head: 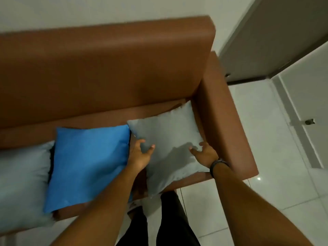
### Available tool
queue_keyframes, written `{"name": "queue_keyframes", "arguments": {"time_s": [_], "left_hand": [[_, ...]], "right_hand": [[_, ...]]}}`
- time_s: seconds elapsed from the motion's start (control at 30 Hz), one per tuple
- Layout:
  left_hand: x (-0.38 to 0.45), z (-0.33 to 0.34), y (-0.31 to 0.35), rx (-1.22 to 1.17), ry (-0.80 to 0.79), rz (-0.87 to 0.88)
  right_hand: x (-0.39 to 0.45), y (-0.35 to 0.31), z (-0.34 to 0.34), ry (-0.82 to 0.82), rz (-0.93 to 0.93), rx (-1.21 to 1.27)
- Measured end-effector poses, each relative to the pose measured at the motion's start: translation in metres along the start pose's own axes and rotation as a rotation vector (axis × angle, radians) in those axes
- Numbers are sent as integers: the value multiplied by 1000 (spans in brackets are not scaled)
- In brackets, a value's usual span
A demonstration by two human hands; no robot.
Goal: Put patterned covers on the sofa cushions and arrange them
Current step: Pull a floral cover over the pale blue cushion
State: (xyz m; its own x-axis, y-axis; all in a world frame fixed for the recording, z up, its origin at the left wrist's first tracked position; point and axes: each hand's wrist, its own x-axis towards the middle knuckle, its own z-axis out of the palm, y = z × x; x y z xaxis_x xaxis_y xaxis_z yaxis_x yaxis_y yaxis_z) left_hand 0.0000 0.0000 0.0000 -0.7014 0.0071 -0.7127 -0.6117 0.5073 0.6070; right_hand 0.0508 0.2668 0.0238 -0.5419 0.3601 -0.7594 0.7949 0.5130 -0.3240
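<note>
Three plain cushions lie flat on the seat of a brown sofa. A pale grey cushion lies at the right end against the armrest. A bright blue cushion lies in the middle, and another pale grey cushion sits at the left, cut off by the frame edge. My left hand rests on the left part of the right grey cushion with its fingers apart. My right hand, with a dark wristband, touches that cushion's right edge, fingers spread. No patterned cover is in view.
The sofa's right armrest stands close to my right hand. White tiled floor lies to the right and in front. A grey door or panel stands at the upper right. My dark trouser legs stand against the sofa front.
</note>
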Motion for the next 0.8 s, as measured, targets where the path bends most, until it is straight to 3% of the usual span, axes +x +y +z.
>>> {"name": "queue_keyframes", "arguments": {"time_s": [0.23,0.43,0.7,0.8], "left_hand": [[23,53,-75,-77,-147,-278],[15,65,-77,-163,-99,-155],[-15,-30,10,-46,-183,-166],[-3,-60,61,-214,-288,-222]], "right_hand": [[71,49,30,54,121,84],[79,63,30,-17,22,150],[13,23,-82,-90,-186,196],[17,-18,-123,-63,-204,258]]}}
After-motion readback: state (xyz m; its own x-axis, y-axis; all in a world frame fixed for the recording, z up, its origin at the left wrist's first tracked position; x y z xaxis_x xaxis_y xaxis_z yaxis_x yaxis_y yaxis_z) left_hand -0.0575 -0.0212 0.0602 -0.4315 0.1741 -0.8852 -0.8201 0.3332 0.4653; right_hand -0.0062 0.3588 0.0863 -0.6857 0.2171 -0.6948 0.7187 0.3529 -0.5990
